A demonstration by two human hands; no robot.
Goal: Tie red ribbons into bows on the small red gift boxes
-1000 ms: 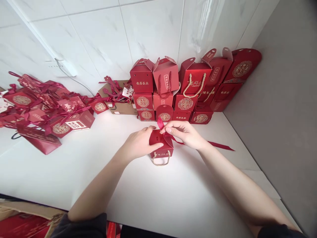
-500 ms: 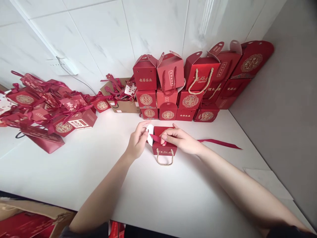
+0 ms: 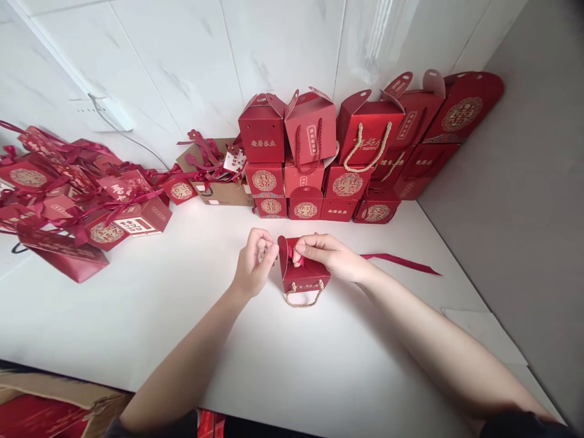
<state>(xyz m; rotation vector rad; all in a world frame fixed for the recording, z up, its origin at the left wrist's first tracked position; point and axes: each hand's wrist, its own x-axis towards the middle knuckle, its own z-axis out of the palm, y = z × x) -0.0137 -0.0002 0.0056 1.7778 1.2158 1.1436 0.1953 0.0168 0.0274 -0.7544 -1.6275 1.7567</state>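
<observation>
A small red gift box (image 3: 305,282) with a twisted gold cord handle (image 3: 303,304) stands on the white table before me. Its left flap (image 3: 283,252) is upright, and dark red ribbon (image 3: 292,250) shows beside it. My right hand (image 3: 326,252) is over the box, thumb and fingers pinched on that ribbon. A loose ribbon tail (image 3: 401,263) stretches over the table to the right of this hand. Just left of the flap, apart from the box, my left hand (image 3: 256,261) has curled, closed fingers; whatever lies between them is hidden.
Stacked red gift boxes (image 3: 303,210) line the wall at the back right. A pile of ribbon-tied boxes (image 3: 104,234) lies at the left. Between them stands a brown carton (image 3: 223,193) with ribbons and tags. A larger cardboard box (image 3: 98,395) is below the table edge.
The left flap has gone from leaning outward, its white side showing, to upright. My left hand has let go of it and sits just left. My right hand still pinches the ribbon.
</observation>
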